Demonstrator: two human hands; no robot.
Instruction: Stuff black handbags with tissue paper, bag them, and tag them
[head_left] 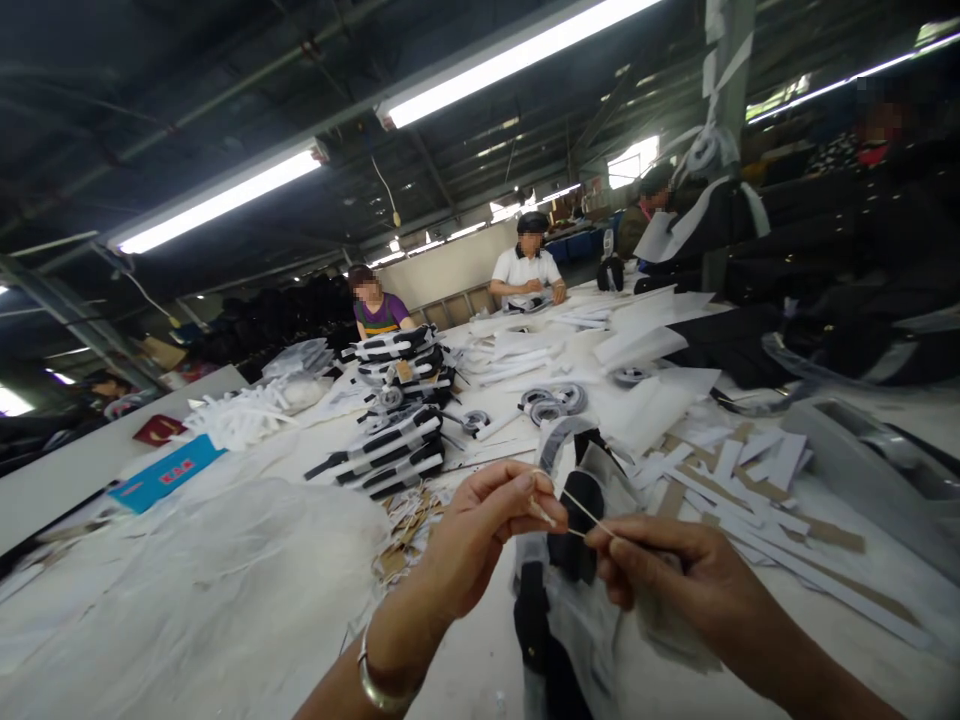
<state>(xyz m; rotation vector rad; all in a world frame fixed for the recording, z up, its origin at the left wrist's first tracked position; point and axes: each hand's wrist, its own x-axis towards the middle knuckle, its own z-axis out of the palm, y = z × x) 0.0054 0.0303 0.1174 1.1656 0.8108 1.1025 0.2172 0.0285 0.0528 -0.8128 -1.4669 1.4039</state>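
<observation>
A thin pale string (pixel 581 504) is stretched between my two hands above the worktable. My left hand (pixel 495 525) pinches one part of it, with a loop around the fingertips. From the other side my right hand (pixel 667 565) grips the string between thumb and fingers. Beneath and behind them lies a black item with clear plastic film (pixel 536 620), partly covered by my hands. Its exact kind I cannot make out.
Left of my hands stands a stack of black-and-white bundles (pixel 401 410). Paper and cardboard strips (pixel 750 480) lie at right beside a grey tape dispenser (pixel 877 460). Plastic sheeting (pixel 225 590) covers the near left. A blue box (pixel 169 475) sits beyond. Other people (pixel 525 270) work across the table.
</observation>
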